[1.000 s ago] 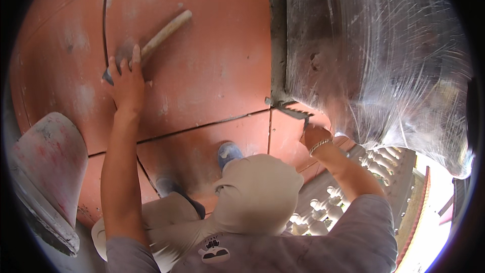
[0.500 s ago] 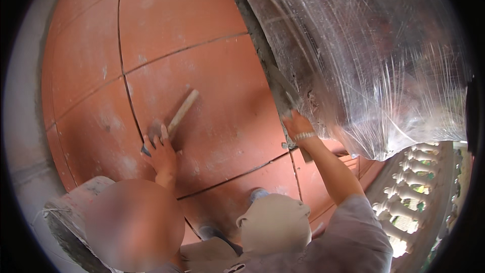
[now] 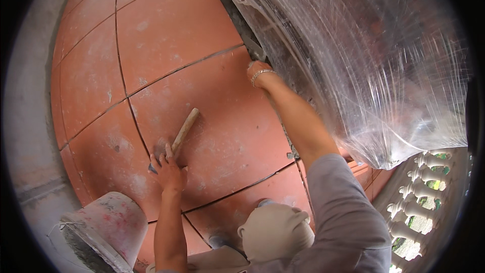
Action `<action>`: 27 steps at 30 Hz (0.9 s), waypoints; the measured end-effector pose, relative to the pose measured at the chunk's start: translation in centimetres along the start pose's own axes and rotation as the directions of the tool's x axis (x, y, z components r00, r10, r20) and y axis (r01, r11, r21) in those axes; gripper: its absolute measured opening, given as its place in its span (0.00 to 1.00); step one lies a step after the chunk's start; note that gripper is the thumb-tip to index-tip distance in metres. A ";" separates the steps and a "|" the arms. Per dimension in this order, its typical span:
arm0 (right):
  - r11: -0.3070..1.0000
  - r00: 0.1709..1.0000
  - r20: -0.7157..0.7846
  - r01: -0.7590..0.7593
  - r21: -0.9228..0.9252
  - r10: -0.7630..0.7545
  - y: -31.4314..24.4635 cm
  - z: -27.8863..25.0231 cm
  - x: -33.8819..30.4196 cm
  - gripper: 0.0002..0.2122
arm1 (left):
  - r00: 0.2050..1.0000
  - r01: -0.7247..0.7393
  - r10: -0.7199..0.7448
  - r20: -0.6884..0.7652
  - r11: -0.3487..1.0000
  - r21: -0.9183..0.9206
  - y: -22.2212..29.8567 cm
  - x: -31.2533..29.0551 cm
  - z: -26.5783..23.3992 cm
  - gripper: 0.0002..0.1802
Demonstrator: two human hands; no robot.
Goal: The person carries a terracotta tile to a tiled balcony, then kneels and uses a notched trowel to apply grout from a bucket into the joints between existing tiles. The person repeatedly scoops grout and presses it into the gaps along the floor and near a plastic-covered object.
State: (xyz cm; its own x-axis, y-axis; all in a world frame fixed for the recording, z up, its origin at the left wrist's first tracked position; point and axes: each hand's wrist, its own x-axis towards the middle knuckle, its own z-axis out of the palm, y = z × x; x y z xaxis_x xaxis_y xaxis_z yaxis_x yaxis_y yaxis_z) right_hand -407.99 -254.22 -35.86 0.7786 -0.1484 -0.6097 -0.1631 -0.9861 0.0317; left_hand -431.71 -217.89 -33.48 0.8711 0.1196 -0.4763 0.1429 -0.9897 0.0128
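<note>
My left hand (image 3: pixel 171 174) lies on the terracotta tile floor (image 3: pixel 227 136) with its fingers spread. It covers the head of a hammer-like tool, whose wooden handle (image 3: pixel 186 129) points up and right from the fingers. Dark bits of the tool's head show on either side of the hand. My right hand (image 3: pixel 258 72), with a bracelet at the wrist, is closed at the tiles' right edge. A trowel (image 3: pixel 254 49) juts from it, its grey blade over the mortar strip between tiles and plastic. The trowel's handle is hidden in the fist.
Wrinkled clear plastic sheeting (image 3: pixel 353 60) covers a bulky thing on the right. A mortar-stained bucket (image 3: pixel 113 222) leans at the lower left, near a grey wall base (image 3: pixel 30 141). White balusters (image 3: pixel 424 189) stand at the lower right. My bent knee (image 3: pixel 275 230) is below centre.
My right hand has moved forward and left along the tile edge with the trowel. My left hand stays over the tool. The view has shifted, and the bucket shows more fully.
</note>
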 end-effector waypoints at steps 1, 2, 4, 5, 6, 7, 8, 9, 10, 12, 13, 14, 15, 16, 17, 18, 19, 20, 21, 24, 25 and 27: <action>0.995 0.999 0.031 0.042 -0.096 -0.039 0.5 0.9 -0.4 0.14 | 1.000 -0.012 0.013 -0.024 1.000 0.012 -0.2 0.1 0.1 0.62; 0.990 0.998 0.050 0.049 -0.135 -0.043 1.2 1.7 -1.3 0.14 | 1.000 -0.007 0.007 -0.011 1.000 0.020 -0.4 0.2 0.4 0.62; 0.999 0.999 0.030 0.019 -0.030 -0.018 2.6 3.2 -4.5 0.14 | 0.999 -0.024 0.026 -0.041 0.999 0.042 -0.6 0.4 1.1 0.63; 0.992 0.999 0.032 -0.037 0.124 0.033 3.4 4.1 -6.9 0.14 | 0.996 -0.065 0.067 -0.058 0.997 0.028 -0.8 0.6 1.3 0.64; 0.944 0.997 0.029 -0.080 0.321 0.074 4.1 4.7 -9.4 0.16 | 0.989 -0.112 0.113 -0.091 0.994 0.010 -1.0 0.8 1.5 0.65; 0.919 0.990 0.055 -0.144 0.367 0.133 4.4 5.2 -11.6 0.19 | 0.992 -0.116 0.115 -0.047 0.993 -0.016 -1.1 1.0 1.7 0.66; 0.888 0.983 0.065 -0.185 0.421 0.174 4.7 5.6 -13.5 0.21 | 0.983 -0.142 0.141 -0.114 0.990 -0.003 -1.1 1.0 1.8 0.66; 0.877 0.980 0.090 -0.198 0.437 0.177 5.1 6.0 -15.3 0.22 | 0.987 -0.126 0.125 -0.105 0.992 0.003 -1.0 0.8 1.8 0.66; 0.865 0.977 0.114 -0.214 0.454 0.181 5.6 6.2 -16.9 0.23 | 0.994 -0.088 0.089 -0.062 0.996 0.014 -0.8 0.7 1.7 0.67; 0.864 0.969 0.133 -0.245 0.440 0.207 6.1 6.5 -18.9 0.24 | 0.996 -0.069 0.071 -0.048 0.997 0.029 -0.4 0.5 1.2 0.67; 0.862 0.965 0.147 -0.261 0.435 0.218 6.4 6.9 -19.7 0.24 | 0.999 -0.041 0.042 -0.026 0.998 0.045 -0.1 0.5 0.9 0.66; 0.861 0.972 0.116 -0.235 0.450 0.205 6.9 7.4 -20.8 0.25 | 0.999 -0.042 0.043 -0.020 0.998 0.046 0.1 0.4 0.7 0.66; 0.862 0.978 0.086 -0.207 0.463 0.189 7.7 8.1 -21.9 0.25 | 0.999 -0.034 0.035 -0.017 0.998 0.049 0.4 0.3 0.5 0.66; 0.863 0.984 0.055 -0.174 0.475 0.169 8.4 8.8 -22.9 0.26 | 1.000 -0.014 0.014 -0.003 0.998 0.053 0.6 0.2 0.2 0.65; 0.845 0.978 0.081 -0.207 0.493 0.192 9.0 9.7 -23.5 0.27 | 1.000 -0.018 0.018 -0.003 0.998 0.056 0.7 0.1 0.0 0.65; 0.829 0.972 0.105 -0.236 0.508 0.212 9.7 10.6 -23.9 0.27 | 1.000 -0.011 0.011 0.007 0.998 0.059 0.9 0.1 -0.1 0.64; 0.808 0.962 0.134 -0.271 0.523 0.236 10.4 11.4 -24.1 0.27 | 1.000 0.005 -0.007 0.028 0.998 0.063 1.0 0.0 -0.3 0.64; 0.807 0.962 0.134 -0.273 0.524 0.238 11.1 12.3 -24.0 0.27 | 1.000 -0.008 0.007 0.019 0.998 0.060 1.1 0.0 -0.4 0.64; 0.801 0.959 0.140 -0.282 0.528 0.246 11.7 13.1 -23.8 0.27 | 1.000 -0.013 0.012 0.021 0.998 0.061 1.1 -0.1 -0.6 0.64; 0.820 0.979 -0.005 -0.169 0.546 0.206 13.5 14.8 -22.4 0.27 | 0.999 -0.003 0.000 0.048 0.999 0.050 1.4 -0.2 -1.0 0.64; 0.837 0.979 -0.037 -0.150 0.527 0.199 14.0 15.1 -21.9 0.27 | 0.998 0.013 -0.016 0.064 0.999 0.049 1.5 -0.2 -1.1 0.64; 0.828 0.991 -0.039 -0.087 0.554 0.131 15.0 15.1 -20.3 0.28 | 0.998 0.008 -0.012 0.063 0.998 0.064 1.7 -0.3 -1.2 0.63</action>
State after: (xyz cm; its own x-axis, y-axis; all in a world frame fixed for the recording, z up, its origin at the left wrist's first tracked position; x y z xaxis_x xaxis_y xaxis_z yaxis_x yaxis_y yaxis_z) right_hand -435.39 -264.90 -34.92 0.7739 -0.2789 -0.5686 -0.5388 -0.7619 -0.3596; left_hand -431.20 -219.47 -32.23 0.8378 0.1260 -0.5312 0.1193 -0.9917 -0.0471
